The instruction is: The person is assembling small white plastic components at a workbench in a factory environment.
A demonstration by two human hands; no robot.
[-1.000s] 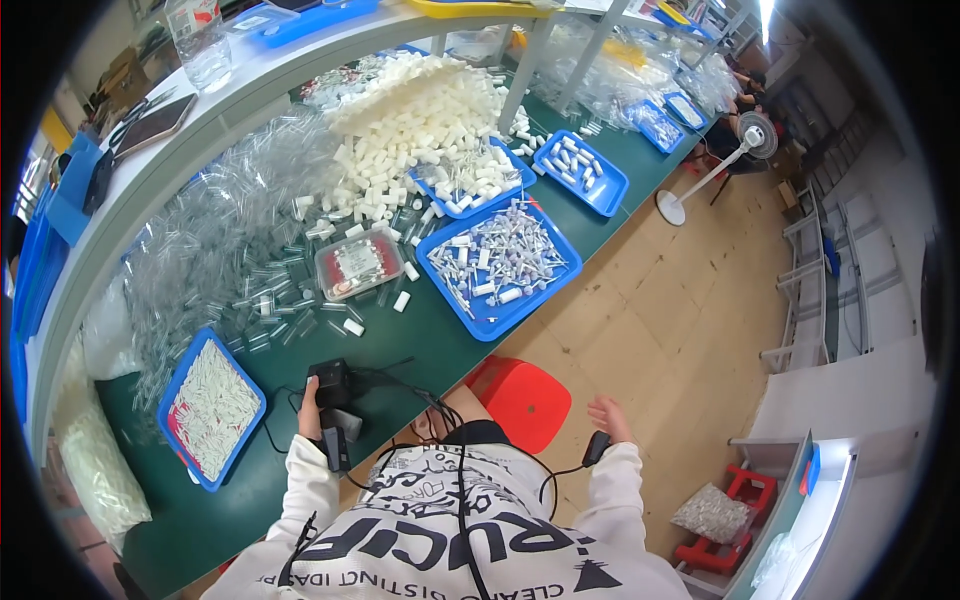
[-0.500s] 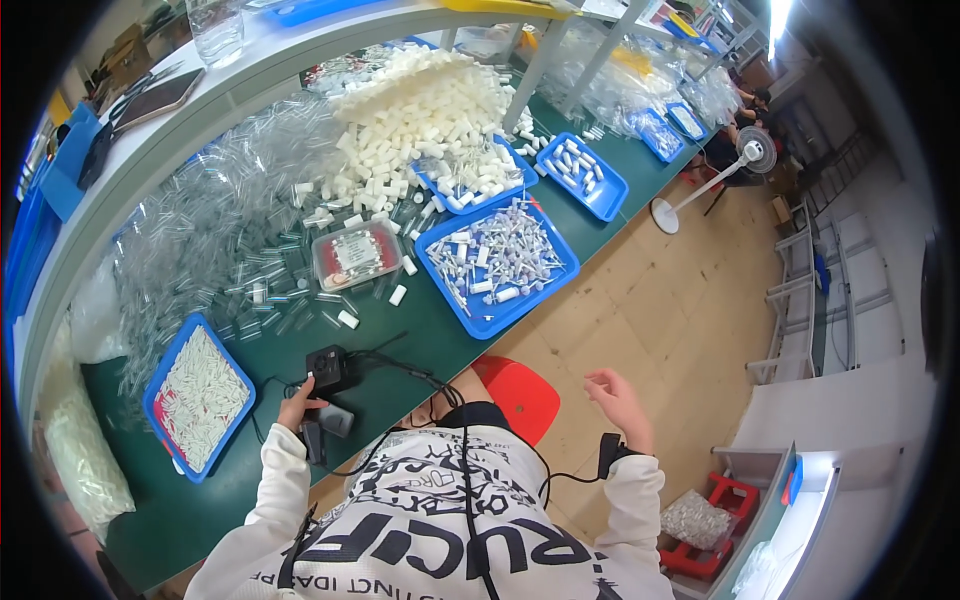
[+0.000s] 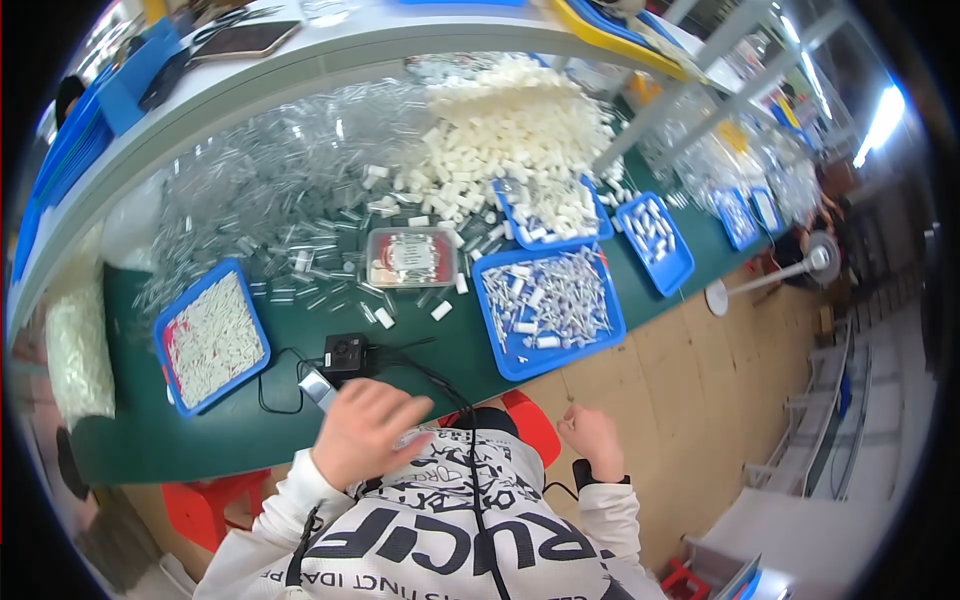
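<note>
My left hand [image 3: 368, 432] is open, its fingers apart and nothing in them, over the table's near edge in front of my shirt. Just beyond it is a small black box-shaped camera [image 3: 345, 353] with cables running to the right. A silver-grey slab-like device [image 3: 318, 388] sticks out beside my left hand, partly hidden by it. My right hand [image 3: 592, 440] hangs off the table at the right, fingers curled in with nothing visible in them. A dark band [image 3: 598, 474] circles its wrist.
Blue trays hold white sticks [image 3: 212, 345], small tubes with lilac parts [image 3: 550, 310] and white cylinders [image 3: 655, 240]. A clear box [image 3: 412, 257] sits mid-table by heaps of clear tubes [image 3: 290, 150] and white cylinders [image 3: 510, 130]. A red stool [image 3: 535, 425] stands below the edge.
My left hand has come off the black camera and grey device, moving right and toward me, and spread open. My right hand's fingers have curled in. The view has turned.
</note>
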